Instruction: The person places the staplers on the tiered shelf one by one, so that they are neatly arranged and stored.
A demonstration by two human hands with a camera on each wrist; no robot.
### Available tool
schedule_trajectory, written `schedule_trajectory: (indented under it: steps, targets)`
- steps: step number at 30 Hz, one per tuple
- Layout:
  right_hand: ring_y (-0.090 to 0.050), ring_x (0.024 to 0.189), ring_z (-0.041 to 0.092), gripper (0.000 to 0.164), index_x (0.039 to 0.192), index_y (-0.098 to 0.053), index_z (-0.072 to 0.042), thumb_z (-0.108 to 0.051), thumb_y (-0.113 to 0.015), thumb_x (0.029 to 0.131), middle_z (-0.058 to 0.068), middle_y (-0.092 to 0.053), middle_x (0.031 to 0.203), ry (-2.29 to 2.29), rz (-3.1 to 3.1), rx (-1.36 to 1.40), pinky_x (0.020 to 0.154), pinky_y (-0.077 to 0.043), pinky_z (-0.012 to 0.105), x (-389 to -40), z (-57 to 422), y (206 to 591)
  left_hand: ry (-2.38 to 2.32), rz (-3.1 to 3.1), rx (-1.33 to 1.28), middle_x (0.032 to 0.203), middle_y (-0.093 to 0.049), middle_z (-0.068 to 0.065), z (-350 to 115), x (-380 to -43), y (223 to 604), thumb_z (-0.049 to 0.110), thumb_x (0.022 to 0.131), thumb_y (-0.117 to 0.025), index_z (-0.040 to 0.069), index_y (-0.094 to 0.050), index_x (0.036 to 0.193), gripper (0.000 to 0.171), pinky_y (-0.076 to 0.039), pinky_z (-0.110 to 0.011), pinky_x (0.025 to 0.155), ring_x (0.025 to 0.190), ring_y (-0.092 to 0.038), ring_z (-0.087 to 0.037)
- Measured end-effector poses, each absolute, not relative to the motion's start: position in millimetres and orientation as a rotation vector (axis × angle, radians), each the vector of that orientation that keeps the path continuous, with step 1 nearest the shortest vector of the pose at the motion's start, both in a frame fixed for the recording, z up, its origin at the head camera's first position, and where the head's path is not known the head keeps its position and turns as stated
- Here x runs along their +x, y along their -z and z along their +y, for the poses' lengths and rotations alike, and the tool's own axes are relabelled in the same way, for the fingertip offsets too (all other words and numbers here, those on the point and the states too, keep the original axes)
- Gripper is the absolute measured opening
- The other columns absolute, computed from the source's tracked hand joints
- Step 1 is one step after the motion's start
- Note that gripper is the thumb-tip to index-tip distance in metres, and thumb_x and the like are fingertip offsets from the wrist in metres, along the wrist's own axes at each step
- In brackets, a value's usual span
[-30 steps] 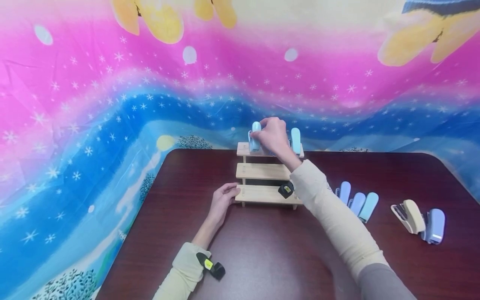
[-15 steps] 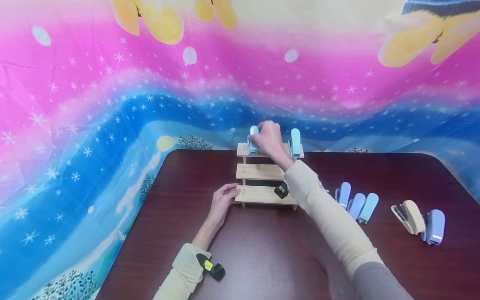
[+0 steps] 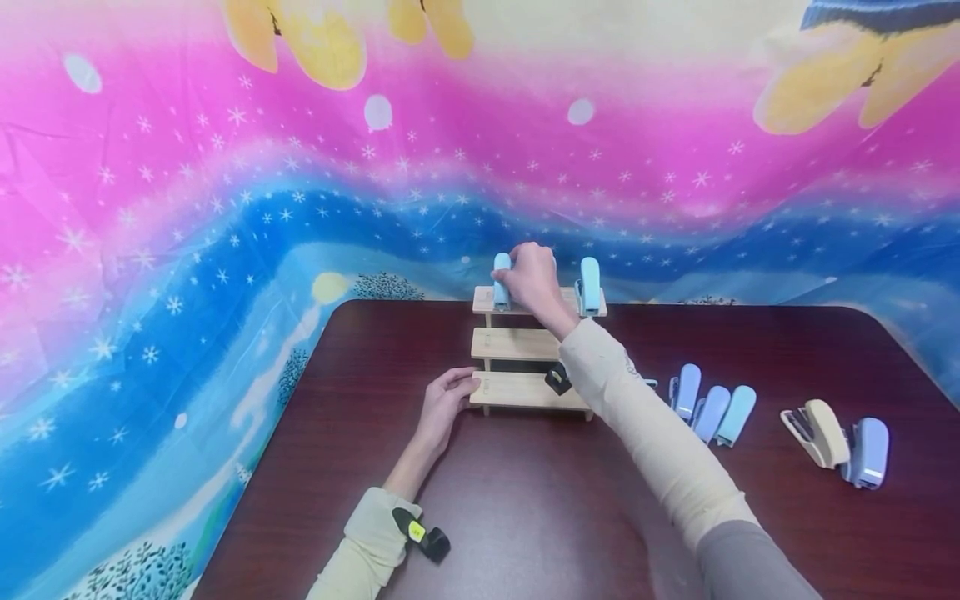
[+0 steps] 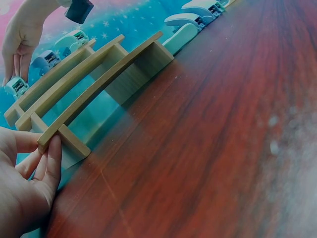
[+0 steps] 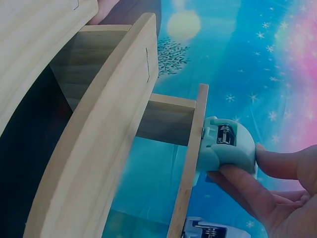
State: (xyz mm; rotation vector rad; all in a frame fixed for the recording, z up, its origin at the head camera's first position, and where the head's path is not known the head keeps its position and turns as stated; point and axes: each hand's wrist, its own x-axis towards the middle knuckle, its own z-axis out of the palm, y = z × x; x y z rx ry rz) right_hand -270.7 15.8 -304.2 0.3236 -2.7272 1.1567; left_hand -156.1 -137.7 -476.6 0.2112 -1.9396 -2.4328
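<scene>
A three-tier wooden display stand (image 3: 517,342) is on the dark red table. My left hand (image 3: 442,406) pinches the left end of its lowest shelf, thumb and fingers around the edge in the left wrist view. At the top shelf's left end, my right hand (image 3: 536,279) grips a mint green stapler (image 5: 233,146), its base against the shelf. Another mint stapler (image 3: 590,285) stands upright at that shelf's right end. Between them sits a blue stapler (image 4: 46,60), mostly hidden behind my right hand in the head view.
Right of the stand lie blue staplers (image 3: 687,392) and a mint stapler (image 3: 737,415). Farther right are a cream stapler (image 3: 827,433) and a periwinkle stapler (image 3: 870,452). Part of another light object shows beside my right sleeve. A patterned cloth (image 3: 420,225) hangs behind the table.
My right hand has moved slightly left and down with the mint stapler, which now stands nearer the top shelf's left end. The left hand keeps its place on the lowest shelf.
</scene>
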Motion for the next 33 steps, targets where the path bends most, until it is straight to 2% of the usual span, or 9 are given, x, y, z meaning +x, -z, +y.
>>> schedule_trajectory:
  steps: [3, 9, 13, 16, 18, 20, 25, 29, 33]
  targets:
    - [-0.038, 0.058, 0.017, 0.023, 0.078, -0.068, 0.002, -0.012, -0.076, 0.095, 0.001, -0.039, 0.057, -1.125, -2.729, 0.348, 0.063, -0.037, 0.03, -270, 17, 305, 2.432, -1.945, 0.216, 0.097, -0.072, -0.005, -137, -156, 477, 0.0, 0.094, -0.067, -0.017, -0.059, 0.129, 0.039, -0.054, -0.022, 0.067, 0.077, -0.065, -0.009]
    - [-0.04, 0.052, 0.015, 0.022, 0.085, -0.071, 0.003, -0.008, -0.063, 0.102, 0.007, -0.048, 0.059, -1.095, -2.737, 0.393, 0.054, -0.036, 0.028, -261, 25, 303, 2.431, -1.951, 0.221, 0.097, -0.072, -0.005, -136, -156, 478, 0.0, 0.094, -0.067, -0.016, -0.06, 0.128, 0.038, -0.054, -0.022, 0.067, 0.078, -0.065, -0.01]
    - [-0.057, 0.058, 0.018, 0.022, 0.107, -0.076, 0.004, -0.013, -0.063, 0.103, 0.016, -0.071, 0.081, -1.093, -2.722, 0.452, 0.058, -0.045, 0.027, -248, 38, 293, 2.427, -1.963, 0.211, 0.097, -0.071, -0.005, -135, -156, 480, 0.0, 0.094, -0.067, -0.016, -0.06, 0.128, 0.038, -0.055, -0.023, 0.069, 0.079, -0.064, -0.01]
    - [-0.072, 0.072, 0.025, 0.027, 0.114, -0.076, 0.005, -0.017, -0.064, 0.103, 0.019, -0.076, 0.096, -1.134, -2.713, 0.482, 0.054, -0.047, 0.027, -240, 53, 287, 2.426, -1.969, 0.204, 0.097, -0.071, -0.006, -135, -156, 479, 0.001, 0.095, -0.067, -0.016, -0.061, 0.128, 0.038, -0.056, -0.023, 0.07, 0.079, -0.065, -0.01]
    - [-0.075, 0.076, 0.028, 0.029, 0.114, -0.076, 0.004, -0.02, -0.064, 0.103, 0.021, -0.076, 0.093, -1.184, -2.705, 0.488, 0.046, -0.042, 0.025, -235, 67, 286, 2.424, -1.973, 0.201, 0.097, -0.072, -0.006, -135, -155, 479, 0.001, 0.095, -0.067, -0.015, -0.061, 0.128, 0.038, -0.055, -0.023, 0.07, 0.079, -0.065, -0.01]
    - [-0.076, 0.077, 0.032, 0.03, 0.114, -0.076, 0.005, -0.021, -0.064, 0.103, 0.022, -0.075, 0.09, -1.234, -2.686, 0.476, 0.043, -0.044, 0.024, -231, 82, 287, 2.422, -1.975, 0.202, 0.096, -0.072, -0.005, -135, -155, 478, 0.001, 0.095, -0.067, -0.015, -0.061, 0.128, 0.037, -0.055, -0.023, 0.069, 0.08, -0.064, -0.01]
    - [-0.076, 0.075, 0.032, 0.034, 0.113, -0.075, 0.007, -0.025, -0.064, 0.104, 0.022, -0.075, 0.09, -1.286, -2.655, 0.384, 0.06, -0.06, 0.028, -222, 125, 295, 2.415, -1.974, 0.228, 0.093, -0.071, -0.002, -135, -155, 477, 0.001, 0.094, -0.067, -0.015, -0.062, 0.126, 0.036, -0.054, -0.022, 0.068, 0.079, -0.062, -0.009]
    - [-0.076, 0.071, 0.027, 0.037, 0.114, -0.074, 0.008, -0.026, -0.064, 0.104, 0.024, -0.075, 0.09, -1.341, -2.621, 0.292, 0.062, -0.061, 0.03, -216, 159, 300, 2.409, -1.977, 0.245, 0.094, -0.07, -0.001, -136, -156, 475, 0.0, 0.094, -0.067, -0.014, -0.063, 0.126, 0.035, -0.053, -0.022, 0.068, 0.08, -0.062, -0.009]
    - [-0.075, 0.07, 0.018, 0.046, 0.119, -0.071, 0.01, -0.034, -0.063, 0.105, 0.025, -0.075, 0.095, -1.413, -2.614, 0.206, 0.065, -0.061, 0.029, -210, 189, 304, 2.41, -1.966, 0.238, 0.095, -0.07, -0.002, -136, -156, 474, 0.0, 0.094, -0.067, -0.014, -0.062, 0.127, 0.036, -0.053, -0.022, 0.069, 0.081, -0.063, -0.009]
